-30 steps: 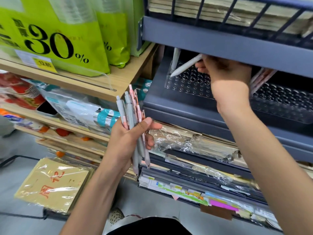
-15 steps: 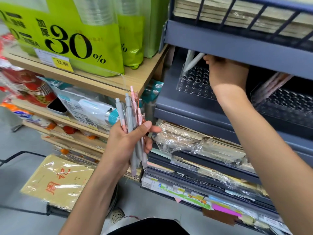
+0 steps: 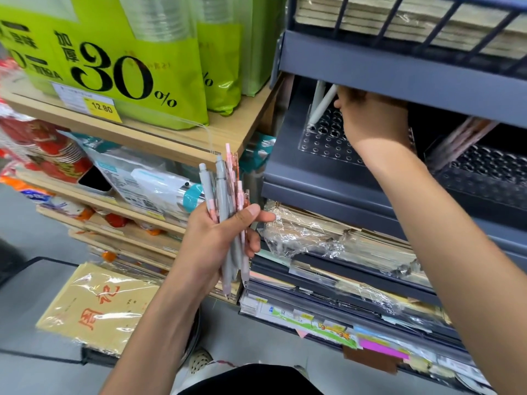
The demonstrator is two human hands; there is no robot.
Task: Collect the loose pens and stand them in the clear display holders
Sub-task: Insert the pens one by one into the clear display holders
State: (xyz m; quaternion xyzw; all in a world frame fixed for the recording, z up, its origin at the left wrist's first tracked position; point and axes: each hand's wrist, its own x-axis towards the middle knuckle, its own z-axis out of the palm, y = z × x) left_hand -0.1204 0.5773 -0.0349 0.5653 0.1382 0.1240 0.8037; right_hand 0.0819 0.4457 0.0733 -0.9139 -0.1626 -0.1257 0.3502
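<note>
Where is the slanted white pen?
Head view, upper middle: the white pen leans from the right hand, tip at the left end of the clear holder, beside another white pen, under the grey shelf.

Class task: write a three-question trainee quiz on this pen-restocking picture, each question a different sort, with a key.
1. True or false: the left hand grips a bundle of grey and pink pens.
2. The right hand holds a tilted white pen with its tip at: A) the clear perforated holder; B) the wooden shelf; C) the floor.
3. Fill in: the yellow price tag reads ____.
Key: 1 true; 2 A; 3 12.80.
</note>
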